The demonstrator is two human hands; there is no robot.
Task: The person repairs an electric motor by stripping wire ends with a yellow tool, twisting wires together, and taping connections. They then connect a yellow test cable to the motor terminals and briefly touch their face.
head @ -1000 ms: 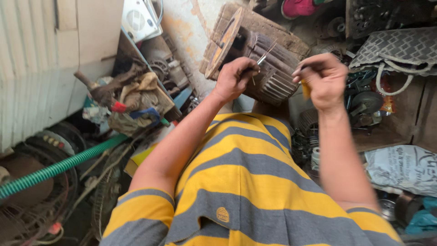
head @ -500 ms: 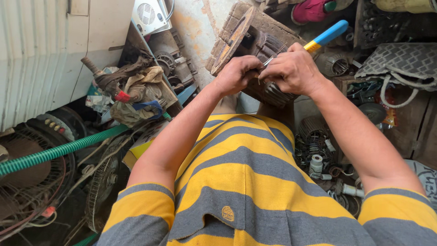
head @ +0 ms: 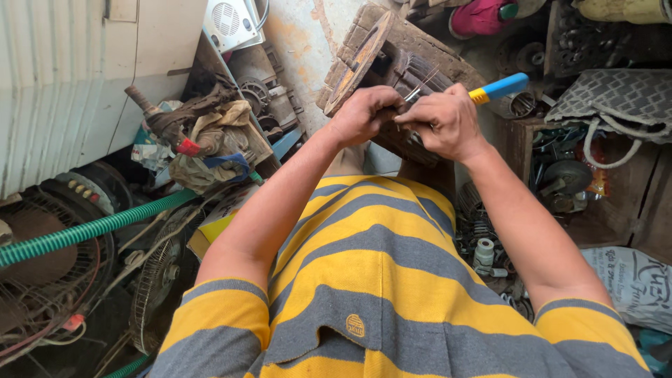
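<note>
Wires are what I work on: a few thin metal strands poking up out of the round, rusty motor stator, which sits tilted at the far centre of my view, just beyond both hands. My left hand is clenched, its fingertips pinching at the base of those strands; I take its grip to be closed on them. My right hand touches the left and is wrapped around a tool with a blue and yellow handle, which sticks out to the right past my knuckles. Its working end is hidden behind my fingers, so I cannot tell what kind of tool it is. Both forearms reach away from a yellow and grey striped shirt that fills the near part of the picture.

To the left, a green ribbed hose runs across old fan parts, and a heap of rags lies beside a white panel. On the right, a grey patterned bag rests on a dark wooden crate, with small metal parts on the floor near it.
</note>
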